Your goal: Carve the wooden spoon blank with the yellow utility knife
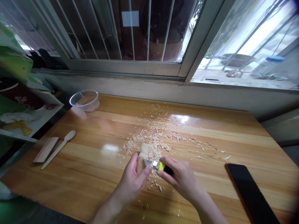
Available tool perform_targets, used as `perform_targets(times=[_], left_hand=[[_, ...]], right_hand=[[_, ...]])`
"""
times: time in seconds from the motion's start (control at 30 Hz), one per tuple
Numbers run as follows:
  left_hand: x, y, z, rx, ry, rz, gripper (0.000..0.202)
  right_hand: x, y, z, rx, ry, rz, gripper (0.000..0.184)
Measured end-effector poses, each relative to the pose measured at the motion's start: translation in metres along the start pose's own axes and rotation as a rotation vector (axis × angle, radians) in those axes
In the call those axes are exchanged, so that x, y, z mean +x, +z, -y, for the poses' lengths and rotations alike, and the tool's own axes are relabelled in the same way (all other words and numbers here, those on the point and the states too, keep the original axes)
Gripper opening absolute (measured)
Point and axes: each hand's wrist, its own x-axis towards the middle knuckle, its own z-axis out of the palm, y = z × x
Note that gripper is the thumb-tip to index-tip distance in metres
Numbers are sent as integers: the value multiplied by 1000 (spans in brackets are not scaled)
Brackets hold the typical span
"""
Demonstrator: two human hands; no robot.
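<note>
My left hand (135,175) is closed around a small pale wood carving (145,149), its rounded top standing out above the fingers. In my right hand (179,175) is a utility knife (161,166) with a yellow and black handle. The knife's blade points left and lies against the side of the wood, close to my left thumb. Part of the carving is hidden by my left fingers. Curled wood shavings (161,145) are scattered on the table around and beyond both hands.
On the wooden table (93,174), a wooden spoon (59,148) and a flat wood piece (46,150) lie at left. A clear plastic bowl (85,101) stands at the back left corner. A phone (251,193) lies at right. Behind is a barred window (130,67); a white shelf (44,116) stands left.
</note>
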Motion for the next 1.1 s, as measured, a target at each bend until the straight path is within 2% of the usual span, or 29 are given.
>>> perform_targets(times=[0.17, 0.37, 0.67, 0.9, 1.0, 1.1], left_hand=[[2, 0, 2, 18, 17, -16, 31], [-1, 0, 2, 110, 45, -62, 38], [3, -5, -1, 77, -24, 36, 30], [1, -5, -1, 124, 7, 16, 37], [0, -6, 0, 157, 38, 2, 33], [1, -7, -1, 183, 59, -13, 29]], right_hand=[[-1, 2, -3, -46, -4, -64, 48], [-1, -3, -4, -35, -31, 26, 47], [-3, 2, -4, -101, -43, -105, 51], [-3, -8, -4, -22, -45, 60, 48], [-3, -6, -5, -46, -40, 57, 47], [-3, 0, -5, -74, -36, -8, 50]])
